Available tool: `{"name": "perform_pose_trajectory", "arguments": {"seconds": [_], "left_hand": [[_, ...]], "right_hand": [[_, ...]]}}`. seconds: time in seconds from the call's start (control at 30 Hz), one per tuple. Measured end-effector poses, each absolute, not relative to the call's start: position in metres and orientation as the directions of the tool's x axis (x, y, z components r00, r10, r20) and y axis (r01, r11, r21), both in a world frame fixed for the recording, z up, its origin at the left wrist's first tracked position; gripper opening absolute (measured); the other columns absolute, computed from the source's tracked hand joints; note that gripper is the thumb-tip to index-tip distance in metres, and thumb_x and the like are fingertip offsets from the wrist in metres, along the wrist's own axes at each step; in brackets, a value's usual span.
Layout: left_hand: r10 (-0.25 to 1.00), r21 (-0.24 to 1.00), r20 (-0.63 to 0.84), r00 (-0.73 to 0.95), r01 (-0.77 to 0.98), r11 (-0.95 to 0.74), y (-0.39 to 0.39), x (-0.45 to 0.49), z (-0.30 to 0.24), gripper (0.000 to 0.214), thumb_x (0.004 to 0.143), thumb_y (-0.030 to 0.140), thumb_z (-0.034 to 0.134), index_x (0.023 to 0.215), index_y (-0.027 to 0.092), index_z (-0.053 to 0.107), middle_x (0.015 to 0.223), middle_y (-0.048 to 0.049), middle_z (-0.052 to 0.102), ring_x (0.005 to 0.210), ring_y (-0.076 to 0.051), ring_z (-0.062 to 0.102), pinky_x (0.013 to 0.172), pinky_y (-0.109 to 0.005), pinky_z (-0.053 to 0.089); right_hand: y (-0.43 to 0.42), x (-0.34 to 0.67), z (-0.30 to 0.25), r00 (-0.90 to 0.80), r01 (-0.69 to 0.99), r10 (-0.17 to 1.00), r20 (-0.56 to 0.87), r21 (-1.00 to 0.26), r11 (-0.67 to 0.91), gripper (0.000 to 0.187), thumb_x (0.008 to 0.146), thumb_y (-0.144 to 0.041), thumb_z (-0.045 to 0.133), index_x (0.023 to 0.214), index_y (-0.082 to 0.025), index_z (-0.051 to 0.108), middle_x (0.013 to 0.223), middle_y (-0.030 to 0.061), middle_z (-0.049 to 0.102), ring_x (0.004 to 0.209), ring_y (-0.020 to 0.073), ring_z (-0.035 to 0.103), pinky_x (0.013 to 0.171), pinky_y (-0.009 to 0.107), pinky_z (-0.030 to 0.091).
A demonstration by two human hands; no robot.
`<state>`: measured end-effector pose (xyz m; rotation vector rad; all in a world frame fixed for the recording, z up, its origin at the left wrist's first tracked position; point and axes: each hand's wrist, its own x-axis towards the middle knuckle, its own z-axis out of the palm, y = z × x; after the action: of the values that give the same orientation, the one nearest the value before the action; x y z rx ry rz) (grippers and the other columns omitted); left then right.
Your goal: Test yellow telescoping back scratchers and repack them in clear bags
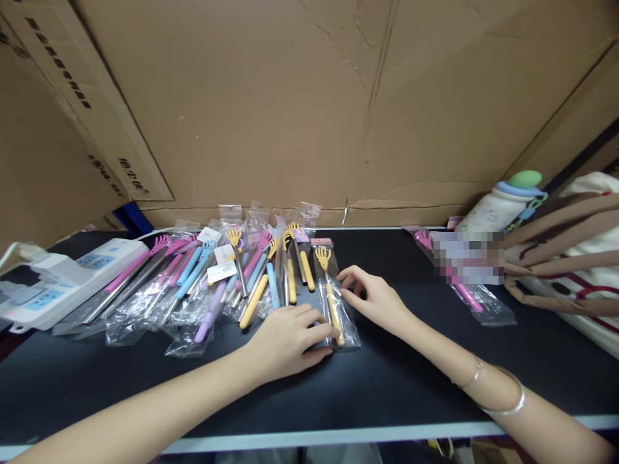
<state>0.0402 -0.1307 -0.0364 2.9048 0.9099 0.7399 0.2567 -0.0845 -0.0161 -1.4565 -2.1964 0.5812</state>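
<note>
A yellow back scratcher in a clear plastic bag lies on the black table, in front of me. My left hand rests on the bag's lower left edge, fingers curled and pressing on it. My right hand touches the bag's right edge with its fingertips, thumb and fingers bent around the side. To the left lies a pile of bagged back scratchers in pink, blue, purple and yellow.
A white power strip sits at the far left. A bagged pink scratcher lies at the right, beside a bottle with a green cap and a tote bag. Cardboard sheets wall the back.
</note>
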Motion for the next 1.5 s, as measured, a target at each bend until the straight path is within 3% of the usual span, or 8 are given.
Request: {"name": "perform_pose_trajectory", "arguments": {"seconds": [0.17,0.33,0.63,1.03,1.3,1.5], "left_hand": [[0.523,0.132,0.465,0.714,0.529,-0.838,-0.132,0.04,-0.038,0.014,0.085,0.028,0.056,0.099,0.026,0.06,0.09,0.0027,0.067,0.078,-0.015,0.059,0.062,-0.025,0.042],[0.517,0.113,0.462,0.72,0.531,-0.84,-0.132,0.04,-0.042,0.016,0.086,0.028,0.054,0.101,0.026,0.06,0.091,0.0016,0.067,0.079,-0.015,0.06,0.063,-0.025,0.044],[0.519,0.138,0.424,0.742,0.513,-0.847,-0.131,0.043,-0.039,0.024,0.09,0.026,0.049,0.112,0.026,0.058,0.102,-0.0007,0.066,0.089,-0.015,0.059,0.072,-0.026,0.049],[0.521,0.136,0.416,0.746,0.516,-0.846,-0.13,0.041,-0.041,0.022,0.091,0.022,0.045,0.107,0.026,0.06,0.105,-0.0004,0.064,0.091,-0.014,0.058,0.071,-0.024,0.048],[0.535,0.147,0.387,0.751,0.522,-0.84,-0.129,0.041,-0.042,0.023,0.091,0.021,0.044,0.107,0.026,0.059,0.105,-0.001,0.063,0.09,-0.015,0.057,0.075,-0.026,0.048],[0.535,0.137,0.382,0.753,0.527,-0.839,-0.13,0.042,-0.041,0.023,0.09,0.02,0.044,0.107,0.026,0.058,0.106,-0.001,0.063,0.091,-0.015,0.057,0.074,-0.026,0.047]], "right_hand": [[-0.084,0.255,-0.017,-0.397,0.683,0.915,0.069,-0.644,0.345,0.018,0.082,-0.031,0.053,0.098,-0.023,0.054,0.077,-0.0024,0.064,0.064,0.0111,0.057,0.057,0.022,0.039],[-0.088,0.256,-0.017,-0.457,0.698,0.889,0.015,-0.614,0.369,0.02,0.081,-0.033,0.055,0.099,-0.023,0.055,0.07,-0.0042,0.06,0.06,0.0104,0.053,0.058,0.022,0.039],[-0.085,0.259,-0.016,-0.451,0.712,0.891,0.043,-0.585,0.389,0.019,0.082,-0.027,0.051,0.099,-0.022,0.055,0.073,-0.0031,0.059,0.063,0.0101,0.055,0.057,0.02,0.037],[-0.061,0.322,-0.001,-0.363,0.907,0.927,0.094,-0.192,0.375,0.022,0.081,-0.022,0.048,0.097,-0.029,0.06,0.082,-0.0025,0.064,0.069,0.012,0.057,0.057,0.021,0.034],[-0.061,0.39,-0.005,-0.165,0.986,0.97,0.176,0.017,0.165,0.026,0.085,-0.028,0.041,0.103,-0.025,0.058,0.091,0.0038,0.066,0.07,0.0162,0.061,0.055,0.025,0.036],[-0.071,0.412,-0.007,-0.069,0.989,0.981,0.183,0.144,0.043,0.027,0.088,-0.03,0.04,0.109,-0.024,0.056,0.107,0.0061,0.066,0.083,0.0217,0.064,0.058,0.027,0.039]]}}
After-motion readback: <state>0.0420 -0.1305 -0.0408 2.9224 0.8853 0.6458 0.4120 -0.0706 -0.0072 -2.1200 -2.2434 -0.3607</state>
